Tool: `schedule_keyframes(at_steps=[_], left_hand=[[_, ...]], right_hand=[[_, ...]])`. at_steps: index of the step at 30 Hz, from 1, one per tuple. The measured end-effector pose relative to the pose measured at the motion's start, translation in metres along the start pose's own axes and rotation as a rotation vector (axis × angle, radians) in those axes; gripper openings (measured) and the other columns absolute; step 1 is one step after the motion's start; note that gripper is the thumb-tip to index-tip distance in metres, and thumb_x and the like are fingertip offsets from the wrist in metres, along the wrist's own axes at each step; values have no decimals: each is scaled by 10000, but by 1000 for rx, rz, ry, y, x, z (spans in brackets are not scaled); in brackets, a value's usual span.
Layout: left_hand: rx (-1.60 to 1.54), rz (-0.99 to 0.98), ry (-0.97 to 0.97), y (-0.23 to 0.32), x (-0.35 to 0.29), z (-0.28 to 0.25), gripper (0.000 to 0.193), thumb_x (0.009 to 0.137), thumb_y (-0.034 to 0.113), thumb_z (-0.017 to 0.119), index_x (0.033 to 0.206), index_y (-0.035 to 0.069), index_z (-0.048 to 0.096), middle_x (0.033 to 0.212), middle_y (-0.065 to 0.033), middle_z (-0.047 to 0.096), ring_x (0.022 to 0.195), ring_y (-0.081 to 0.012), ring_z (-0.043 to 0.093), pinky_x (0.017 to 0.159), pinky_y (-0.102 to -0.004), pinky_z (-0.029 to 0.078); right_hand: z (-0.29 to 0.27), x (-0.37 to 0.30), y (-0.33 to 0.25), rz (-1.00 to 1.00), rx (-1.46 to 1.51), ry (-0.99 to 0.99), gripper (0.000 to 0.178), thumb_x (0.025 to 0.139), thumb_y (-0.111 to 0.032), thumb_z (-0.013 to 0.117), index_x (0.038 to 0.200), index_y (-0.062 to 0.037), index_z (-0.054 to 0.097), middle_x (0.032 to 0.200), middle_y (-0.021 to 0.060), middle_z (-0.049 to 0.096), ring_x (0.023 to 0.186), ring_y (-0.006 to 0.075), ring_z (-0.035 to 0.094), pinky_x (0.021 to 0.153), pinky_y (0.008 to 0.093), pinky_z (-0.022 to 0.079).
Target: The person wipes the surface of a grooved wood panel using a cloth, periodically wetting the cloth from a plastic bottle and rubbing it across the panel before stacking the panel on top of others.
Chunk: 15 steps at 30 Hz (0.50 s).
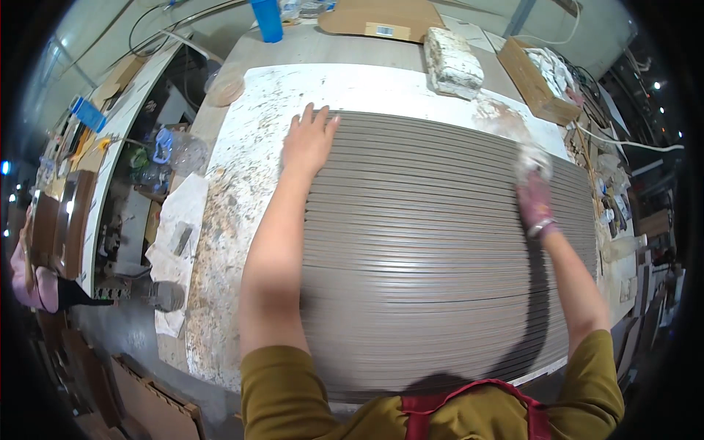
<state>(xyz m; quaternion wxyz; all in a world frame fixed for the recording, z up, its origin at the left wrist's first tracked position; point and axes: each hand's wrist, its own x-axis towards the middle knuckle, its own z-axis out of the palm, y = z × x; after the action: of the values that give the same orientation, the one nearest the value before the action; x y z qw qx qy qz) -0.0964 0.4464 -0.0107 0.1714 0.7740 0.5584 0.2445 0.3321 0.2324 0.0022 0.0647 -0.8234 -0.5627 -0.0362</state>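
A large brown panel with narrow parallel grooves (pixel 411 242) lies on a white, stain-spattered sheet (pixel 253 147) over the table. My bare left hand (pixel 309 143) rests flat at the panel's far left corner, fingers spread over its edge. My right hand (pixel 537 199), in a pinkish-purple glove, is on the panel's right side, closed round a white cloth (pixel 532 161) pressed to the ridges near the far edge. The cloth and the gloved fingers are somewhat blurred.
Beyond the panel stand a stained white wrapped block (pixel 452 64), a cardboard box of white rags (pixel 539 81), flat cardboard (pixel 381 20) and a blue cup (pixel 267 20). Plastic bottles (pixel 178 152) stand at left, where another person (pixel 44 282) is partly visible.
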Motion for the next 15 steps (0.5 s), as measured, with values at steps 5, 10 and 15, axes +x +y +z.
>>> schedule_keyframes(at_steps=[5,10,15], left_hand=[[154,-21,7,-9,-4,-5,444,973,356,374,1362,157,453,1434,-148,375,1169,-379,480,969,-437,428],[234,63,86,-26,-5,-4,417,948,277,433,1332,119,473,1367,-134,445,1083,-399,510,935,-432,429],[432,151,79,1,7,10,387,957,271,425,1289,89,503,1373,-116,446,1175,-375,466,989,-488,380]], right_hand=[[11,-28,-257,-838,265,66,480,876,-380,558,1221,-48,529,1297,212,494,1284,367,398,1089,515,250],[6,-11,-224,-686,278,-190,528,924,-408,458,1321,-60,468,1405,186,420,1348,351,328,1114,502,215],[14,30,64,55,126,59,348,958,-252,421,1196,-37,556,1199,223,551,1099,387,528,934,477,418]])
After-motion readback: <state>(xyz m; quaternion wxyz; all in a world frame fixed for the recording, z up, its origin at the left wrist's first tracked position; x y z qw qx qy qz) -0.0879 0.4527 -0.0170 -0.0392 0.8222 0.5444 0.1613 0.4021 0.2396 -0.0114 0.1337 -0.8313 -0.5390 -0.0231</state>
